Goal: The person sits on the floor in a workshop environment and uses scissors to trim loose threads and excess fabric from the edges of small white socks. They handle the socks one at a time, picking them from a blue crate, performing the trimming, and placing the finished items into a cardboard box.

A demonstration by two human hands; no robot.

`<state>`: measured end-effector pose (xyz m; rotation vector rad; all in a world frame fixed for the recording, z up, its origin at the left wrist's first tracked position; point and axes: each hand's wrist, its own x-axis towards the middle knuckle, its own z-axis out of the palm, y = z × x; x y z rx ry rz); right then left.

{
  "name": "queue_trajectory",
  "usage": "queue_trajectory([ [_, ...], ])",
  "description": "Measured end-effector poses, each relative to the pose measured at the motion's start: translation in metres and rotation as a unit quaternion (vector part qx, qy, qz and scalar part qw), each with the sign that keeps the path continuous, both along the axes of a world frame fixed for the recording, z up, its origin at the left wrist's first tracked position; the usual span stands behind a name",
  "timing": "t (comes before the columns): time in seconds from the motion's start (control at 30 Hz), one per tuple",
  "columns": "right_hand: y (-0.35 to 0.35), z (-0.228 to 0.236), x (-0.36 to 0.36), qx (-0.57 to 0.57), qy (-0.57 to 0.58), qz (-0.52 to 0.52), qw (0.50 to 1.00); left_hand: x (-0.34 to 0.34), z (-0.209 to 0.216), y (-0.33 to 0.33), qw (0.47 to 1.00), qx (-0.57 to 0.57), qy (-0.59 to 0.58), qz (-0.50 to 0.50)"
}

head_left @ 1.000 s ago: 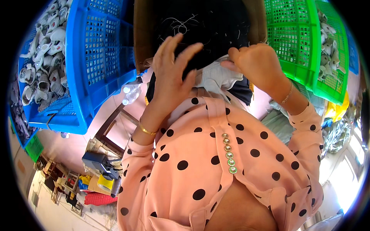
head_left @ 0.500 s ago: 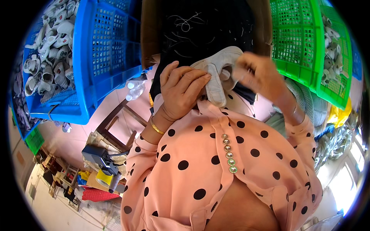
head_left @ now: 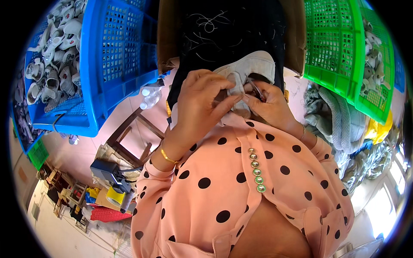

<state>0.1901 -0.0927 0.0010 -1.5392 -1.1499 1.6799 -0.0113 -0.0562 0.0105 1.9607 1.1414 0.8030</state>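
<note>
Close to my chest, over my lap, lies a white shoe upper (head_left: 254,60) with a strap and a dark opening. My left hand (head_left: 200,101) pinches its strap between thumb and fingers. In my right hand (head_left: 273,105) is what looks like a small pair of thread snips (head_left: 258,91). The fingers curl round the snips' dark handle, and thin blades reach toward the strap beside my left fingertips. My palm covers much of the tool. Black cloth (head_left: 232,38) lies beyond the upper, with loose white thread ends (head_left: 208,22) on it.
At the left stands a blue crate (head_left: 92,64) with more white shoe uppers (head_left: 64,43). A green crate (head_left: 331,47) stands at the right, with pale pieces (head_left: 374,60) beyond its wall. Brown cardboard (head_left: 167,38) borders the black cloth. A wooden stool (head_left: 129,133) and plastic bottles (head_left: 150,101) are lower left.
My right hand has moved down and left, from the upper's right edge to the strap, and the snips now show. My left hand has shifted slightly, its thumb now at the strap.
</note>
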Motion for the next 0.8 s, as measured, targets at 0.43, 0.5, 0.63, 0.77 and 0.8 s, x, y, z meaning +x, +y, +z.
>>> queue_trajectory([
  [0.43,0.005,0.014,0.010,0.130,-0.223,0.162,0.953,0.017,-0.013,-0.011,0.999,-0.003,-0.020,0.037],
  [0.5,0.008,0.035,0.016,0.151,-0.270,0.196,0.930,0.018,-0.016,-0.012,0.999,-0.022,-0.025,0.036],
  [0.63,0.012,0.051,0.026,0.273,-0.406,0.240,0.838,0.017,-0.019,-0.013,0.998,-0.040,-0.026,0.051],
  [0.77,0.022,0.057,0.031,0.368,-0.530,0.313,0.696,0.017,-0.018,-0.014,0.997,-0.055,-0.036,0.048],
  [0.8,0.024,0.055,0.032,0.377,-0.528,0.317,0.691,0.018,-0.018,-0.013,0.996,-0.061,-0.036,0.047],
])
